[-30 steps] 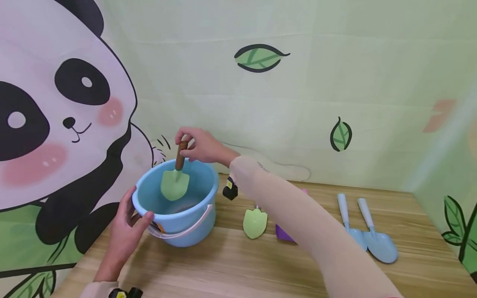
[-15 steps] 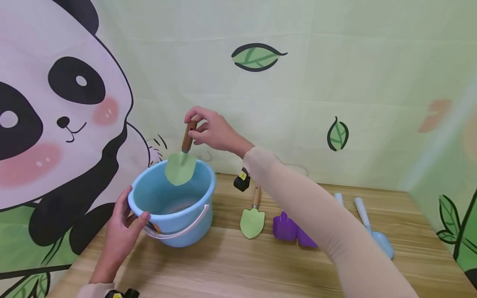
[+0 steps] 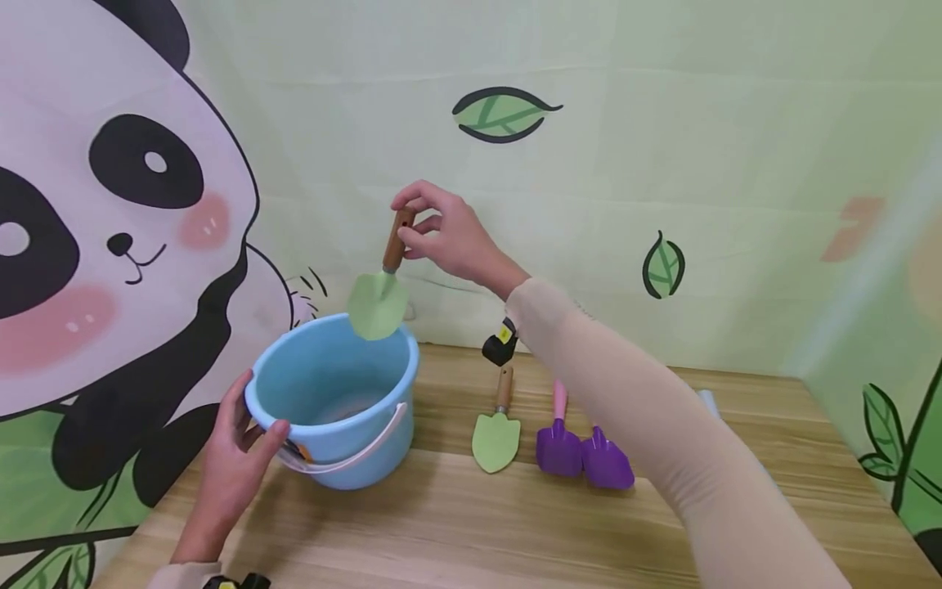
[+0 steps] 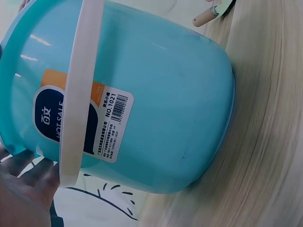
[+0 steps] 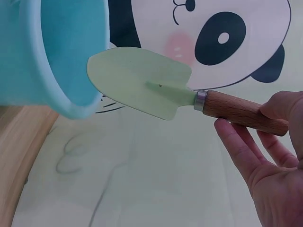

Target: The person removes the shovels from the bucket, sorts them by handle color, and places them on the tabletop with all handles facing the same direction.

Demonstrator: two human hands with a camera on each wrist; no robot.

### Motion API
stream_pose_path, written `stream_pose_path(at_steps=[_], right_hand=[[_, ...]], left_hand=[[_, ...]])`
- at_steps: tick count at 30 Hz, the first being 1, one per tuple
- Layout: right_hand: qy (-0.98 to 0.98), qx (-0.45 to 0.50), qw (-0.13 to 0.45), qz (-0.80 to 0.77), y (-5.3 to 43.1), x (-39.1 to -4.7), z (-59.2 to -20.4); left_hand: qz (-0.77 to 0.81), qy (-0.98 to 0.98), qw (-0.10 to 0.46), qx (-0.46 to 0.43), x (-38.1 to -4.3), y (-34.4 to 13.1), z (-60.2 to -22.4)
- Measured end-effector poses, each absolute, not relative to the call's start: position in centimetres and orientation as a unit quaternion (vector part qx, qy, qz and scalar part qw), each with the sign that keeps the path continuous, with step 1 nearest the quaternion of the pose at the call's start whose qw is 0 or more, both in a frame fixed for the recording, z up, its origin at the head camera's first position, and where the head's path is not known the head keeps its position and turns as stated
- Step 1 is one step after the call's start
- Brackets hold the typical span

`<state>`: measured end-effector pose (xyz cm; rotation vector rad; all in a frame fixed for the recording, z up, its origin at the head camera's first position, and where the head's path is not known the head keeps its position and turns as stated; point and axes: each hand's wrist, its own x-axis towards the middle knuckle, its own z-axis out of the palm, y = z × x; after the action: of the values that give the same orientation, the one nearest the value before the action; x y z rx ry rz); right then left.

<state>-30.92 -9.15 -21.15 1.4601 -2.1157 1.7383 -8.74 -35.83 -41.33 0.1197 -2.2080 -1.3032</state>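
Note:
My right hand (image 3: 456, 237) pinches the brown wooden handle (image 5: 241, 112) of a garden trowel with a pale green blade (image 3: 379, 306). The trowel hangs blade down over the far right rim of a light blue bucket (image 3: 375, 458), its tip overlapping the rim in the head view. In the right wrist view the whole trowel shows beside the bucket mouth. My left hand (image 3: 239, 458) grips the bucket's near left rim, thumb on the outside. A white handle (image 4: 78, 94) hangs down the bucket's side, across a printed label (image 4: 111, 123).
Right of the bucket lies another green trowel (image 3: 496, 442) with a wooden handle. Beside it are two purple shovels (image 3: 559, 450) with pink handles. Farther right a light blue handle end (image 3: 709, 402) shows past my right sleeve. A panda-print cloth (image 3: 589, 164) stands behind the table.
My right hand has lifted the trowel up and to the right, from inside the bucket to over its rim. My left hand keeps its hold on the bucket.

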Motion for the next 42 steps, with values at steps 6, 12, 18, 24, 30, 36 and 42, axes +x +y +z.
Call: stream_pose_path(at_steps=[6, 12, 18, 24, 30, 36, 42], right_hand=[[-0.682, 0.451, 0.031, 0.575, -7.5, -31.7, -20.7], [-0.692, 0.432, 0.049, 0.575, -6.1, -32.2, -20.4], [-0.704, 0.415, 0.056, 0.574, -5.0, -32.8, -20.4], [-0.707, 0.402, 0.054, 0.579, -4.1, -33.3, -20.6], [-0.708, 0.384, 0.042, 0.591, -3.6, -33.5, -20.9], [-0.717, 0.375, 0.037, 0.587, -3.4, -33.6, -21.6], [-0.727, 0.359, 0.026, 0.585, -3.1, -34.0, -23.0]], left_hand=[[-0.492, -0.822, 0.283, 0.042, -8.8, -35.8, -41.4], [-0.491, -0.824, 0.280, 0.050, -8.7, -35.7, -41.2], [-0.487, -0.826, 0.277, 0.052, -8.6, -35.9, -41.1], [-0.485, -0.829, 0.274, 0.050, -8.6, -36.0, -41.2], [-0.484, -0.830, 0.274, 0.052, -8.6, -36.0, -41.2], [-0.484, -0.829, 0.277, 0.051, -8.6, -35.9, -41.2], [-0.484, -0.829, 0.274, 0.049, -8.7, -36.0, -41.3]])
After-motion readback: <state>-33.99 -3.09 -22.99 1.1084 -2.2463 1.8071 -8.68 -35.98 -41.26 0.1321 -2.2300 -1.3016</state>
